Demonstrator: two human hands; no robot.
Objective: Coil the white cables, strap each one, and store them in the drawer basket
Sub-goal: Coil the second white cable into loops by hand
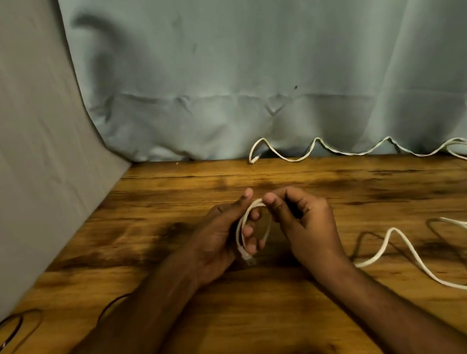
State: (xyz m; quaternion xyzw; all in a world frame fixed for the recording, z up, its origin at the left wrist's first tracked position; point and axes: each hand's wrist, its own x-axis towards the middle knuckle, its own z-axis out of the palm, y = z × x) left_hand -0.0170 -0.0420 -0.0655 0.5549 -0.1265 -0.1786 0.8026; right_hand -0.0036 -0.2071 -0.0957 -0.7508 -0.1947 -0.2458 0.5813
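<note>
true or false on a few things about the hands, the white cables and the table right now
1. Both hands hold a small loop of white cable. True.
2. The left hand is flat on the wooden table. False: its fingers curl round the loop.
3. A second white cable lies along the curtain. True.
4. The held cable is fully coiled. False: most trails loose on the table beside the right hand.
5. A drawer basket is visible. False: none shows.

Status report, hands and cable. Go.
Left hand holds small white cable loop, connector hanging. Right hand pinches loop top. Rest of the cable trails loose on the wooden table. Second white cable uncoiled by curtain.
</note>
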